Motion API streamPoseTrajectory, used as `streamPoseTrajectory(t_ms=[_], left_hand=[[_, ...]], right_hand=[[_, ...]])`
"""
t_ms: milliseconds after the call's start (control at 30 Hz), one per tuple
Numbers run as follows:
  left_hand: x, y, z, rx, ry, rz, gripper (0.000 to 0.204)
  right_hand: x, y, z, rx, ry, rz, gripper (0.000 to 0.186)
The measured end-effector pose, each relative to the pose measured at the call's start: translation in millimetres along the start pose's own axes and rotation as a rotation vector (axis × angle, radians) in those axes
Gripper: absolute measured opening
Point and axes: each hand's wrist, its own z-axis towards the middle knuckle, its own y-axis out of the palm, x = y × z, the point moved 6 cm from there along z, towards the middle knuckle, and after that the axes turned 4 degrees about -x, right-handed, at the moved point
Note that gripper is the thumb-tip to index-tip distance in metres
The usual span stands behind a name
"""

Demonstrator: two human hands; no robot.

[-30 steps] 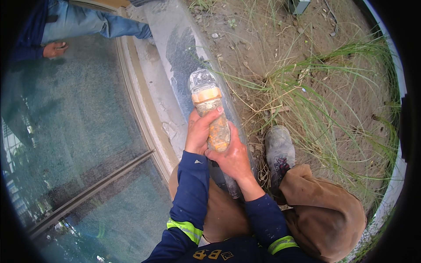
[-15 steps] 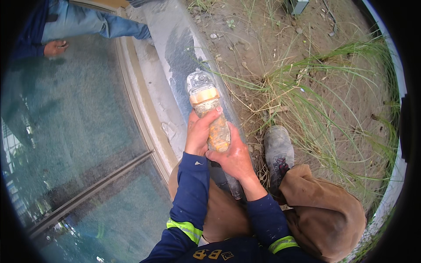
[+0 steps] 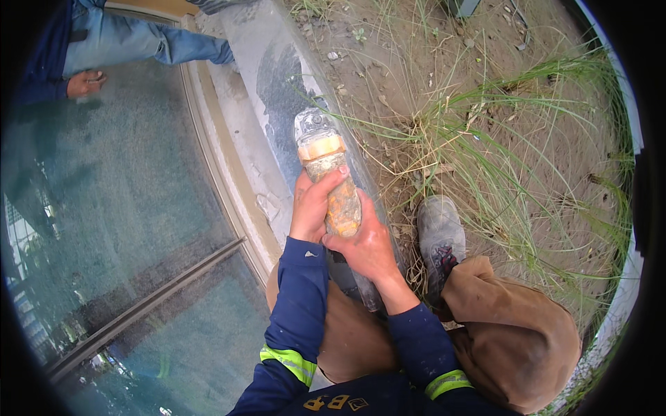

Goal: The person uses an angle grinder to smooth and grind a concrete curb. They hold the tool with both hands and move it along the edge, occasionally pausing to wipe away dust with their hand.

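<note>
Both my hands are wrapped round a worn, dust-caked angle grinder (image 3: pixel 341 197) with an orange band near its grey metal head. My left hand (image 3: pixel 310 208) grips the left side of the body, its thumb laid across the top. Further back, my right hand (image 3: pixel 365 239) closes round the right side and rear. The grinder's head lies over a grey concrete ledge (image 3: pixel 260 35), by a dark patch (image 3: pixel 283 83) on its surface. Whatever disc it carries is hidden under the head.
Left of the ledge stands a dusty glass pane (image 3: pixel 132 166) in a metal frame (image 3: pixel 149 305). Another person's jeans leg (image 3: pixel 132 38) and hand (image 3: pixel 86 83) are at the upper left. To the right lie bare soil and long grass (image 3: pixel 479 152), beside my shoe (image 3: pixel 441 236).
The grinder and both hands sit very slightly higher and further left in the picture. My grip is the same.
</note>
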Motion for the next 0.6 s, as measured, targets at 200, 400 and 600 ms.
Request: streamPoseTrajectory(t_ms=[200,400,600], left_hand=[[4.1,-8.2,2.5,0.013,-0.024,0.024,0.031],[7.9,-5.6,7.2,-0.033,0.0,-0.013,0.032],[7.9,-13.2,12.9,-0.004,-0.015,-0.018,0.031]], right_hand=[[-5.2,2.6,6.4,-0.082,0.028,-0.002,0.096],[-1.4,7.2,13.5,-0.044,-0.048,-0.006,0.093],[-11.5,7.2,17.8,-0.049,-0.036,-0.032,0.092]])
